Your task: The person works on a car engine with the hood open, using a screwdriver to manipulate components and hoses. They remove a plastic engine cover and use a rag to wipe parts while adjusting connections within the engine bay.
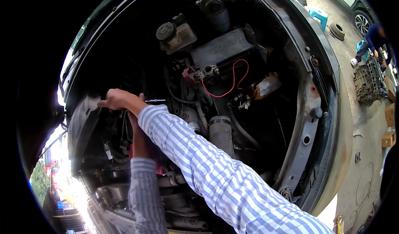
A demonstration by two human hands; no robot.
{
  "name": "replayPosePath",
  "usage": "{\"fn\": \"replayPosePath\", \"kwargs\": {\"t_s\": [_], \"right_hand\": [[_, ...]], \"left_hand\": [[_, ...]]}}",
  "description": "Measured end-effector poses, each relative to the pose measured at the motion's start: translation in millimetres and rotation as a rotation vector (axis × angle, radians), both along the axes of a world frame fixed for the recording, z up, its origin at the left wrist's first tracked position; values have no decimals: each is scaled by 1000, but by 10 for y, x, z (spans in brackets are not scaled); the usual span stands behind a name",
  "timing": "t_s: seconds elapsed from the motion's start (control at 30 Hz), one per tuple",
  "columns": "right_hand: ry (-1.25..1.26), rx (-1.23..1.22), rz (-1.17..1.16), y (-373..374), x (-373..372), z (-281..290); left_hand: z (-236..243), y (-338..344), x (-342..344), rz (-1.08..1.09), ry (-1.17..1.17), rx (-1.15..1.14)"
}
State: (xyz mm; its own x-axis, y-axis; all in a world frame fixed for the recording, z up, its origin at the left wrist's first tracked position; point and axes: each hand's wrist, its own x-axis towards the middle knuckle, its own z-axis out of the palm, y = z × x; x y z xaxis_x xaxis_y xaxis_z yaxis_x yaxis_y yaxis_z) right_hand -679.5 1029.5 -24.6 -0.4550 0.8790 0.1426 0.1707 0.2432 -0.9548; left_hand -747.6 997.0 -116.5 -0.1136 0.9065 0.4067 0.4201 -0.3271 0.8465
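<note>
My right arm, in a blue-and-white striped sleeve, reaches across the engine bay to the far left. There my right hand (117, 99) is closed, knuckles up, beside a pale, worn inner panel (88, 106); what its fingers grip is hidden. My left forearm comes up from below and passes under the right wrist. Most of my left hand (141, 97) is hidden there; only a fingertip shows above the right wrist. A slim chrome tool shaft (156, 101) sticks out to the right from beside that fingertip. Which hand holds the shaft, I cannot tell.
A fluid reservoir (183, 38), a fuse box cover (222, 47) and a battery clamp (209, 71) with a thin red wire (226, 93) lie beyond my arms. The front crossmember (300, 140) bounds the right side. Outside, a person works near an engine part (368, 82).
</note>
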Motion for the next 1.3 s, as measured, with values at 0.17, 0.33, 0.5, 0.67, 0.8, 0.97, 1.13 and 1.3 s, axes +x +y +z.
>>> {"fn": "replayPosePath", "kwargs": {"t_s": [0.17, 0.33, 0.5, 0.67, 0.8, 0.97, 1.13, 1.3], "right_hand": [[-138, 558, -537, -264, -181, -143], [1, 208, -216, -140, -11, -102], [75, 283, -241, -87, -32, -188], [-275, 642, -589, -172, -340, -288], [168, 63, -129, 63, -140, -252], [-29, 442, -363, -169, -119, -258], [-281, 656, -621, -218, -194, -265], [219, 33, -4, 38, 58, -245]], "left_hand": [[-26, -27, -47, -1, 43, -15], [-68, 75, -74, -31, 96, -10], [-86, 85, -110, -45, 115, -23], [-98, 56, -208, -60, 134, -53], [-152, 119, -209, -122, 113, -47], [-175, 82, -206, -72, 123, -52], [-125, 63, -175, -33, 172, -79], [-93, 116, -115, -39, 216, -83]]}}
